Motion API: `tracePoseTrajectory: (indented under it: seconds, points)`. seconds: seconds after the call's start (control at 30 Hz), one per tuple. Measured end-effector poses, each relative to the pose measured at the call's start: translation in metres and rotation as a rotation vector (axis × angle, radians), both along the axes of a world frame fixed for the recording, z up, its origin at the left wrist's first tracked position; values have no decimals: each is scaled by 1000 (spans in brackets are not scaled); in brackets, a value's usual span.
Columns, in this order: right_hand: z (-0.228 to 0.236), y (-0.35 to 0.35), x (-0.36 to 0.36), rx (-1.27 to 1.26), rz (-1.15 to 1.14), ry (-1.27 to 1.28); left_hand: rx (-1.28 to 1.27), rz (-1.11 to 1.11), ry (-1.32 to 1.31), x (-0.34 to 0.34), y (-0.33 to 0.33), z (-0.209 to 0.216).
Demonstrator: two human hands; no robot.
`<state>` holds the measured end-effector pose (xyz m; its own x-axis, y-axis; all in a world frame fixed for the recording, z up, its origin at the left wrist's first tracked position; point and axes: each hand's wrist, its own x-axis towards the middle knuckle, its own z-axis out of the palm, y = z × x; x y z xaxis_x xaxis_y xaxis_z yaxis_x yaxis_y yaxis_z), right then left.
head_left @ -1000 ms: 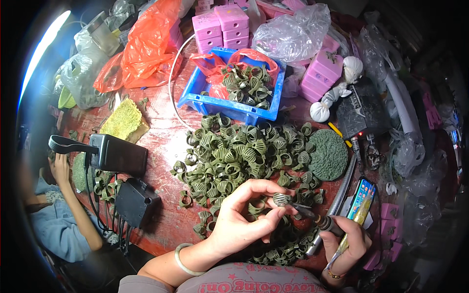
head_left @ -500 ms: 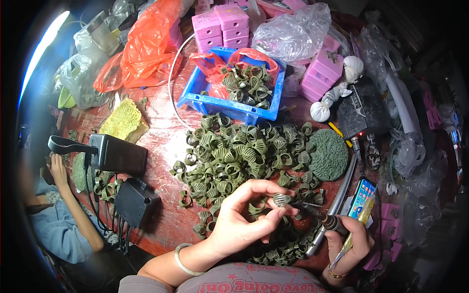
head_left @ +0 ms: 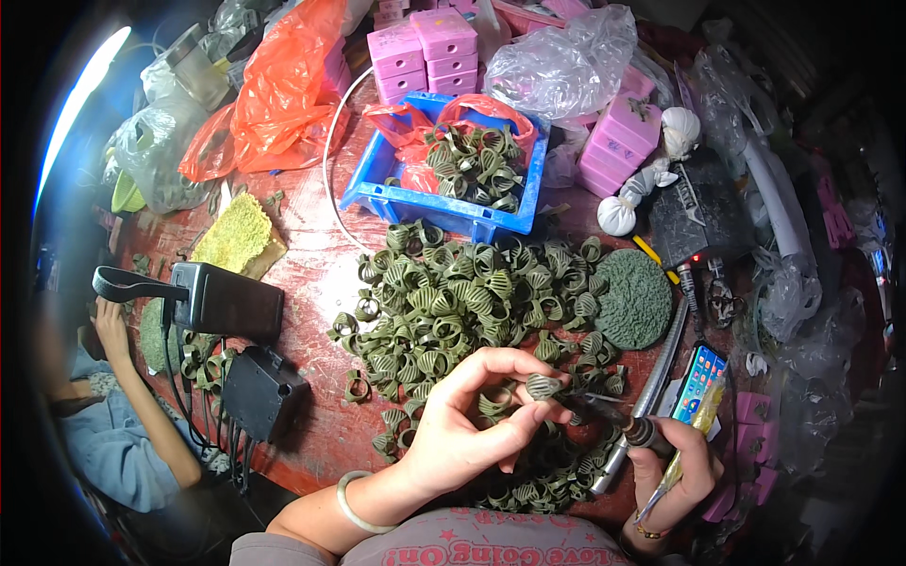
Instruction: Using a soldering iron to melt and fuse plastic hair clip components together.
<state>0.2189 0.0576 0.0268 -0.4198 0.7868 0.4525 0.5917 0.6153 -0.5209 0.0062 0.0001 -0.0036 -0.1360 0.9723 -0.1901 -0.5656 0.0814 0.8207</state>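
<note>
Between its thumb and fingers, my left hand [head_left: 477, 415] pinches a green ring [head_left: 544, 386] with a domed, striped face. My right hand [head_left: 684, 467] grips a pen-like tool [head_left: 644, 433] with a dark collar and a thin metal tip. That tip points left toward the ring; whether they touch I cannot tell. A second slim tool [head_left: 671, 474], partly yellow, lies through the same right-hand fingers. Beyond and beneath my hands spreads a large pile of similar green rings [head_left: 481, 292]. More rings [head_left: 477, 170] lie on red plastic inside a blue crate [head_left: 444, 219].
Right of the pile are a round green pad [head_left: 634, 300], a tapered metal rod [head_left: 663, 363], a lit phone [head_left: 699, 387] and a black box [head_left: 698, 217]. Leftward stand a black power bank [head_left: 231, 300] and a yellow sponge [head_left: 236, 234]. A co-worker's arm [head_left: 151, 401] reaches in there.
</note>
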Motion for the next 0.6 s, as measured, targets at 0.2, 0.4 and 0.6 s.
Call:
tracePoseTrajectory:
  seconds: [0.2,0.4,0.6]
  points:
    - [-2,0,0,-7,-23,33,150,72,271,2,1,-9]
    - [-2,-2,2,-38,-36,18,133,140,300,5,1,-4]
    - [0,-3,-1,-78,-54,30,190,139,675,2,2,-4]
